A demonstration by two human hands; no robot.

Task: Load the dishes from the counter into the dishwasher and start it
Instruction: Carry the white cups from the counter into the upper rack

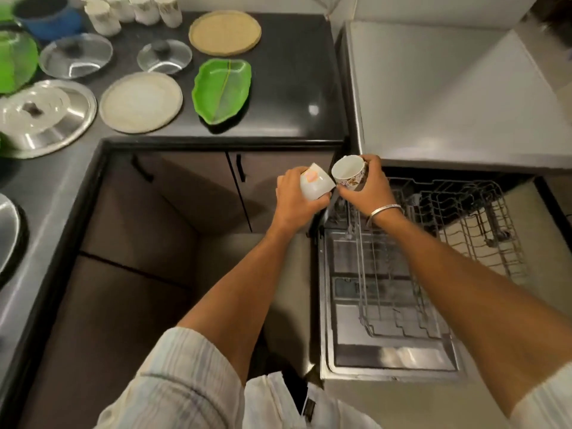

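My left hand (294, 199): grips small white ceramic cup with pink mark (314, 184), tilted, mouth away from me.
My right hand (368, 187): grips patterned white ceramic cup (349, 174), mouth facing me, over dishwasher rack's (402, 274) left edge.

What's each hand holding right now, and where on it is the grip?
The left hand grips a white cup around its body. The right hand grips a patterned cup around its side, mouth facing the camera.

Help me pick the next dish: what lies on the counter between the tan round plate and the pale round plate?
In the head view, a small glass lid with a dark knob lies between the tan plate and the pale plate.
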